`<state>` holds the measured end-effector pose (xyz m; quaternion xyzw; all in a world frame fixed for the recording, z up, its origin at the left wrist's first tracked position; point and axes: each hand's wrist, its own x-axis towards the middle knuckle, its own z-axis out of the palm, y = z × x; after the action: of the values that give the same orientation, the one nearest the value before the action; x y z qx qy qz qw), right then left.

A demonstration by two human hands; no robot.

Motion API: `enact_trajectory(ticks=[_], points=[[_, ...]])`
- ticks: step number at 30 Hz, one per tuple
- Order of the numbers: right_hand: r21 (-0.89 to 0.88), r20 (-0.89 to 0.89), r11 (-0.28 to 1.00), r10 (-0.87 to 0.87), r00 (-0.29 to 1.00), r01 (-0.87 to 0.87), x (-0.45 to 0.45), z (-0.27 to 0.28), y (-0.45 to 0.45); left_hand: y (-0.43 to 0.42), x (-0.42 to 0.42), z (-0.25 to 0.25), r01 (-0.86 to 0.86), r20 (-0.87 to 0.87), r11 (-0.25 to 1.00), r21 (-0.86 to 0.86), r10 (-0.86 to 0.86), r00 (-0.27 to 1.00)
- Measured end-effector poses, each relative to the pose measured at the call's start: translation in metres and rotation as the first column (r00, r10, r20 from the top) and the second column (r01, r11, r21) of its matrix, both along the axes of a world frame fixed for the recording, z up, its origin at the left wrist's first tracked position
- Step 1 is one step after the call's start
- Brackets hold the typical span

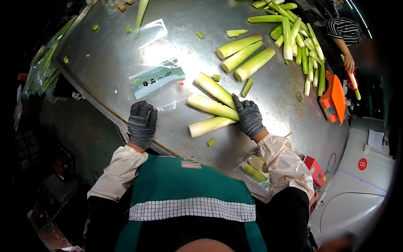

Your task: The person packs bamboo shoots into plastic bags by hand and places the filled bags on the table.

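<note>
My right hand, in a grey glove, has its fingers closed on the green ends of three pale stalks that fan out on the metal table. At the table's near left edge rests my left hand, also gloved, with its fingers curled; whether they hold the corner of the clear plastic bag beside them is hidden. That printed bag lies flat just above my left hand. Beyond my right hand lie three more thick stalks side by side.
A large pile of stalks covers the far right. Beside it sits an orange scale, near a co-worker's hand. A filled bag and a red box are near my right arm. Bagged greens stand at left.
</note>
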<state>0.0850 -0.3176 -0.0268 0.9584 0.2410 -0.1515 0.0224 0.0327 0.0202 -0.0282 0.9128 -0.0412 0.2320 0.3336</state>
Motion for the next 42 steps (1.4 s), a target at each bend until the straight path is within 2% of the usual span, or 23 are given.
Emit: enact_trajectory(ticks=[4,6,7,8,10,12,14,16,18,22,24,26,28,29,31,32,34,36,37,38,39,40,42], points=[[0.091,0.103,0.996,0.0,0.995,-0.009,-0.004,-0.008,-0.008,0.001,0.008,0.009,-0.013,-0.009,0.988,0.156,0.014,1.0],[0.168,0.079,0.982,-0.095,0.992,0.081,-0.013,0.012,-0.006,0.002,0.013,0.016,-0.02,-0.065,0.907,0.421,0.052,0.997],[0.201,0.079,0.972,-0.136,0.988,0.118,-0.019,0.021,-0.008,0.005,0.014,0.013,0.014,-0.121,0.883,0.468,0.048,0.991],[0.254,-0.075,0.942,-0.209,0.975,0.221,-0.03,0.037,-0.018,0.007,0.012,0.01,-0.003,-0.118,0.884,0.467,0.066,0.991],[0.26,-0.171,0.917,-0.266,0.949,0.304,-0.039,0.047,-0.024,0.002,0.013,0.005,0.086,-0.279,0.92,0.381,0.026,0.96],[0.396,-0.472,0.743,-0.339,0.814,0.539,-0.071,0.056,-0.041,0.002,0.016,0.002,0.083,-0.238,0.926,0.368,0.007,0.971],[0.519,-0.643,0.546,-0.257,0.721,0.658,-0.093,0.06,-0.042,0.002,0.021,0.002,0.088,-0.322,0.938,0.336,0.026,0.946],[0.49,-0.73,0.499,-0.213,0.649,0.715,-0.095,0.069,-0.029,0.0,0.027,0.004,0.099,-0.28,0.939,0.33,-0.003,0.96],[0.46,-0.672,0.629,-0.215,0.709,0.627,-0.096,0.069,0.004,-0.003,0.029,0.002,0.129,-0.311,0.955,0.267,-0.041,0.95],[0.52,-0.627,0.663,-0.133,0.768,0.539,-0.079,0.056,0.041,-0.003,0.031,0.004,0.154,-0.294,0.965,0.213,-0.087,0.952],[0.638,-0.614,0.557,-0.046,0.788,0.531,-0.076,0.043,0.047,0.0,0.033,0.008,0.12,-0.266,0.974,0.195,-0.065,0.962],[0.634,-0.609,0.571,-0.048,0.792,0.522,-0.071,0.036,0.058,0.007,0.034,0.013,0.081,-0.24,0.982,0.172,-0.038,0.97],[0.563,-0.677,0.566,-0.102,0.729,0.602,-0.068,0.04,0.065,0.011,0.036,0.018,0.099,-0.108,0.991,0.087,-0.089,0.99],[0.562,-0.674,0.574,-0.098,0.732,0.595,-0.067,0.037,0.067,0.018,0.036,0.014,0.177,-0.102,0.967,0.185,-0.161,0.982],[0.517,-0.806,0.349,-0.111,0.582,0.782,-0.074,0.024,0.064,0.015,0.032,0.014,0.174,-0.128,0.968,0.178,-0.152,0.98],[0.516,-0.802,0.357,-0.116,0.585,0.779,-0.079,0.021,0.07,0.011,0.03,0.013,0.169,-0.149,0.971,0.168,-0.144,0.978],[0.677,-0.447,0.474,-0.343,0.826,0.563,-0.093,0.014,0.084,0.003,0.032,0.011,0.167,-0.107,0.978,0.128,-0.153,0.982],[0.652,-0.5,0.461,-0.334,0.799,0.601,-0.095,0.012,0.083,-0.003,0.035,0.016,0.114,-0.013,0.993,-0.012,-0.114,0.993],[0.621,-0.423,0.531,-0.391,0.817,0.576,-0.099,0.014,0.089,-0.005,0.037,0.016,0.124,-0.01,0.992,-0.017,-0.124,0.992],[0.584,-0.343,0.6,-0.429,0.836,0.547,-0.102,0.014,0.095,-0.006,0.037,0.018,0.173,-0.054,0.977,0.127,-0.167,0.984],[0.622,-0.344,0.558,-0.434,0.833,0.549,-0.106,0.009,0.098,-0.007,0.038,0.018,0.23,-0.106,0.937,0.262,-0.209,0.972],[0.622,-0.344,0.556,-0.438,0.83,0.551,-0.11,0.004,0.102,-0.009,0.037,0.019,0.235,-0.106,0.936,0.262,-0.214,0.971],[0.709,-0.39,0.415,-0.444,0.807,0.571,-0.114,-0.004,0.109,-0.013,0.031,0.018,0.373,-0.128,0.83,0.415,-0.353,0.927]])
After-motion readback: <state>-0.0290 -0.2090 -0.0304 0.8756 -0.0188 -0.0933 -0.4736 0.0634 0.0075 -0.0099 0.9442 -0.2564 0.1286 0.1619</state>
